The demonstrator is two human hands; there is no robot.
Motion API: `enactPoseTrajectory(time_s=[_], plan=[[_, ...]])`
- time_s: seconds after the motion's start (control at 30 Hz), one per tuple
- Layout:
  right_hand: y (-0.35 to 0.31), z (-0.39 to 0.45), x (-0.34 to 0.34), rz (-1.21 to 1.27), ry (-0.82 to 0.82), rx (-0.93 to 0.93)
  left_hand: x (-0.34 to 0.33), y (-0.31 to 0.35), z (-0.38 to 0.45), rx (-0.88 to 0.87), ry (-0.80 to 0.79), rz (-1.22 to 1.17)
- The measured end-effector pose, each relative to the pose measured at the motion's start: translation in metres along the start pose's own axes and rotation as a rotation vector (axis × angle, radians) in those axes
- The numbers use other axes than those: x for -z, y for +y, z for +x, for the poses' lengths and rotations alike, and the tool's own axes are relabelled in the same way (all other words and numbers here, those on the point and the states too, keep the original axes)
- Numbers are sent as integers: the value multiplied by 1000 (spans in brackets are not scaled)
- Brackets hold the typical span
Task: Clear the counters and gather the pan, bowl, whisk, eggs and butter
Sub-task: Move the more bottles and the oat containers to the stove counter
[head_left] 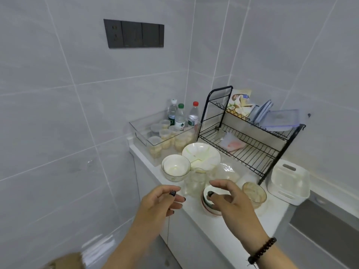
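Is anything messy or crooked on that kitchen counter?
Yes. On the rack's top shelf, the plastic container sits tilted against lids, and crumpled plastic wrap lies among the crowded bowls.

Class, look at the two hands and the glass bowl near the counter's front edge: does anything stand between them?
Nothing visible blocks the left hand from the glass bowl. For the right hand, a clear glass pitcher stands between.

Left hand: your left hand hovers at the counter edge, fingers loosely curled, holding nothing.
Right hand: your right hand hangs over a small bowl, fingers relaxed.
Dishes: a glass bowl touches a large white bowl.
Behind: a black rack and a clear bin of bottles.
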State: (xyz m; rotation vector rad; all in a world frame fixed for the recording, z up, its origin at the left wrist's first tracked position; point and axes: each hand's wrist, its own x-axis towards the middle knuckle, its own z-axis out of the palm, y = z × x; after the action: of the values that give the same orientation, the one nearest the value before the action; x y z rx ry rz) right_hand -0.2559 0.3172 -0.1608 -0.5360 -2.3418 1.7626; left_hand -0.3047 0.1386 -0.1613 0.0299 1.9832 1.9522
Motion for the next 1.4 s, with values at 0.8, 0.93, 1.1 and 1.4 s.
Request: enactPoseTrajectory(time_s=[0.8, 0.93, 1.1, 1.4], plan=[[-66, 344, -151, 121, 174, -17, 115, 86, 361, -30, -138, 20], [-69, 400, -138, 50, 259, -8, 123, 95, 391, -6, -129, -16], [-63, 480, -125, -149, 341, -17, 125, 98, 413, 33, -79, -9], [-28, 555, -147, -238, 256, -74, 122, 115, 441, 32, 13, -12]])
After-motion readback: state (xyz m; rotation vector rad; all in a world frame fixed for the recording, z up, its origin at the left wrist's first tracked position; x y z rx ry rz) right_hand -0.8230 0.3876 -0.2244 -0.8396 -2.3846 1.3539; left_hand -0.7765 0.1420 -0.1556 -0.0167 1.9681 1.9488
